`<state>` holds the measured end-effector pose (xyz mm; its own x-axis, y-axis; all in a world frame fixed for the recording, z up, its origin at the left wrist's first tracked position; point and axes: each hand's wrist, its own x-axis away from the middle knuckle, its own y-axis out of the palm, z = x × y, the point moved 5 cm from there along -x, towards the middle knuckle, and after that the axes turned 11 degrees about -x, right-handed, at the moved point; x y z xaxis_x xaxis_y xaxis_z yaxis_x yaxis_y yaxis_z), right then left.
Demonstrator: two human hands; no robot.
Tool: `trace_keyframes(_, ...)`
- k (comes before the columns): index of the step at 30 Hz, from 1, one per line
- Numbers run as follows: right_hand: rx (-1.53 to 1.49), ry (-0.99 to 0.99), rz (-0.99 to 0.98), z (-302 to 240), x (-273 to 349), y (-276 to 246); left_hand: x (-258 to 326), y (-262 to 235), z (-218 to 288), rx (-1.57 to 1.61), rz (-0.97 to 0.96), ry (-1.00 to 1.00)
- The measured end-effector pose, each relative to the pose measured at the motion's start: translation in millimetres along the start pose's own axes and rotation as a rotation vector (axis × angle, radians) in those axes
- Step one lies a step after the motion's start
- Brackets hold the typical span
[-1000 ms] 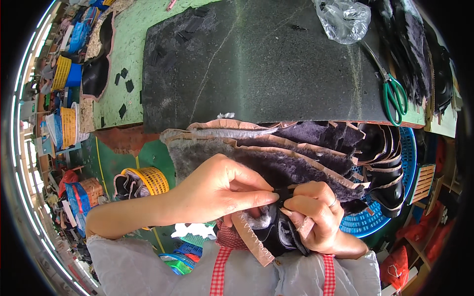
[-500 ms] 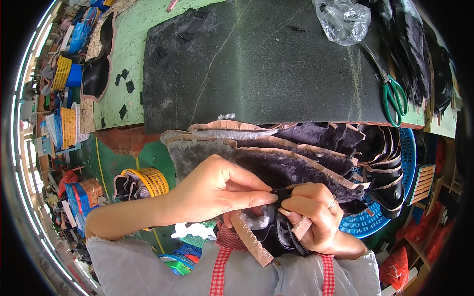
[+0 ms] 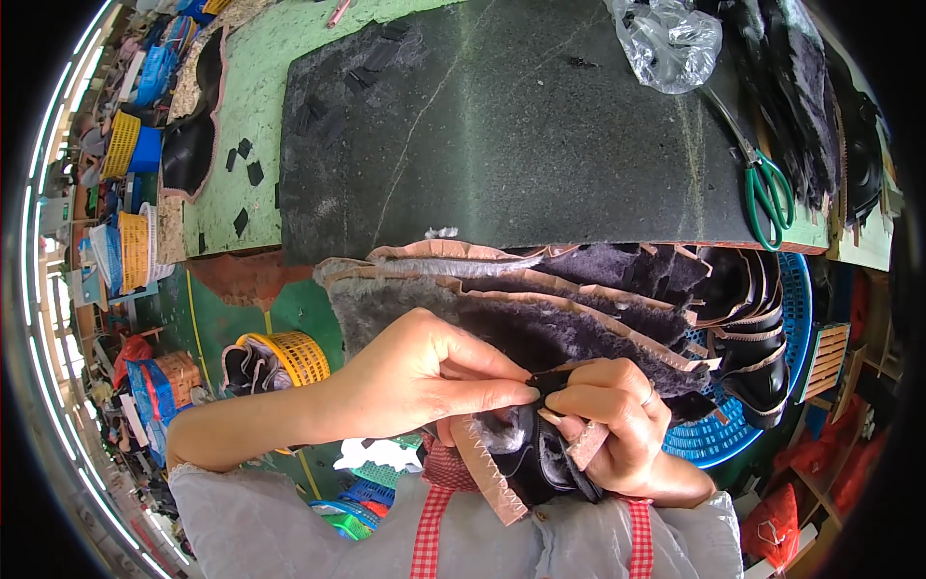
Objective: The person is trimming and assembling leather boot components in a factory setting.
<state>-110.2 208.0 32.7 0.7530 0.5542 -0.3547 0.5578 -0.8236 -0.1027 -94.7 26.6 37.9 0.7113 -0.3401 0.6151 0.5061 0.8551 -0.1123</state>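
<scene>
Close to my body I hold a black fur-lined boot upper (image 3: 526,473) with a tan, zigzag-stitched edge. My left hand (image 3: 424,372) pinches a small black part at its top between thumb and forefinger. My right hand (image 3: 612,415), with a ring on one finger, is closed round the upper just to the right, its fingertips meeting the left ones. What lies under the fingertips is mostly hidden. Just beyond my hands, more fur-lined uppers (image 3: 579,328) lie stacked, fur side showing, over a blue basket (image 3: 709,444).
Ahead stands a green workbench (image 3: 253,106) with a dark slab (image 3: 540,145) on top. Green-handled scissors (image 3: 769,198) and a clear plastic bag (image 3: 670,43) lie at its right. Small black scraps (image 3: 255,174) dot the left side. A yellow basket (image 3: 299,357) sits on the floor.
The boot upper shifts very slightly in my grip, its tan edge moving a little left and downward. Both hands keep nearly the same place and pinch.
</scene>
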Motion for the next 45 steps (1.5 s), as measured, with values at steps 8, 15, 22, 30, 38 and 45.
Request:
trace_keyframes(8,-0.015,0.003,0.007,0,0,0,0,-1,5,-0.038,-0.019,-0.005)
trace_keyframes(15,-0.017,-0.035,0.018,-1,-1,1,0,1,3,-0.045,-0.006,-0.024)
trace_keyframes(22,-0.028,-0.049,0.034,0,1,1,-3,4,3,0.273,0.021,-0.046)
trace_keyframes(30,-0.062,-0.086,0.043,2,4,3,-2,3,-2,0.082,-0.025,-0.002)
trace_keyframes(38,-0.038,-0.121,0.041,2,4,2,-5,9,-4,0.274,-0.038,0.011)
trace_keyframes(45,0.147,-0.223,-0.154,-12,-2,-3,3,7,8,0.426,0.067,0.023)
